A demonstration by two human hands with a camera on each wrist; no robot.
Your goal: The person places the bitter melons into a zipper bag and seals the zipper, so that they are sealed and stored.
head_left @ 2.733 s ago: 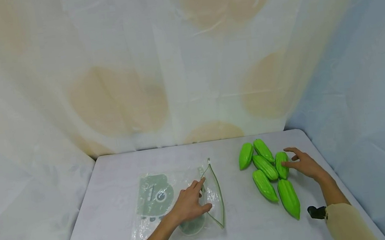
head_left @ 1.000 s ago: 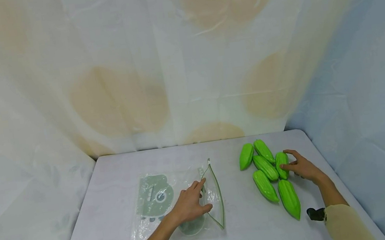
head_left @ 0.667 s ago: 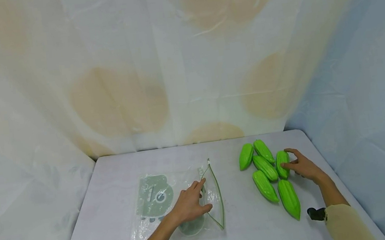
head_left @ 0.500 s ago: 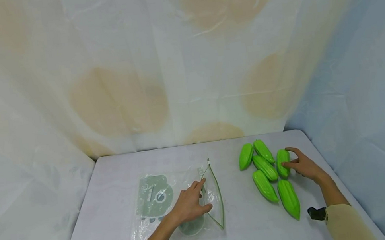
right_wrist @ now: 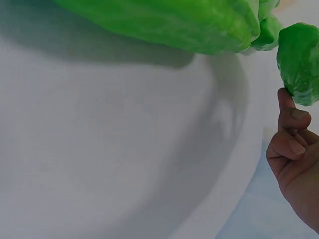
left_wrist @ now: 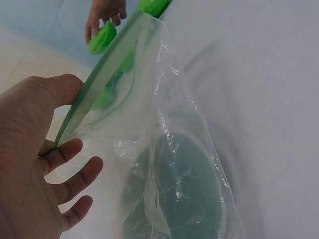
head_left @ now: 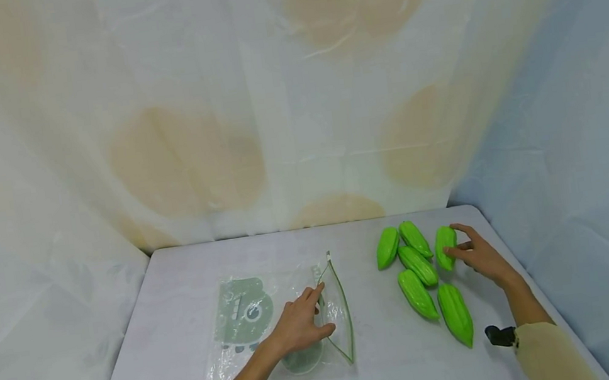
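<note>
Here, green gourd [head_left: 445,242] between right-hand fingers [right_wrist: 285,101]

I saw a white-covered table [head_left: 175,323] reaching back to a pale hanging sheet [head_left: 330,168] printed with large tan circles; a bluish sheet [head_left: 577,137] hung along the right side. A clear plastic bag [head_left: 286,286] with green printing lay flat left of centre, its green-edged mouth spread toward the right. The person's left hand [head_left: 297,324] rested on it, thumb and index finger apart at that mouth. On the right, the right hand [head_left: 479,255] pinched a ribbed bright green vegetable [head_left: 445,239]. Five similar green vegetables [head_left: 419,266] lay clustered just beside it. Beige sleeves [head_left: 552,355] covered both forearms.
</note>
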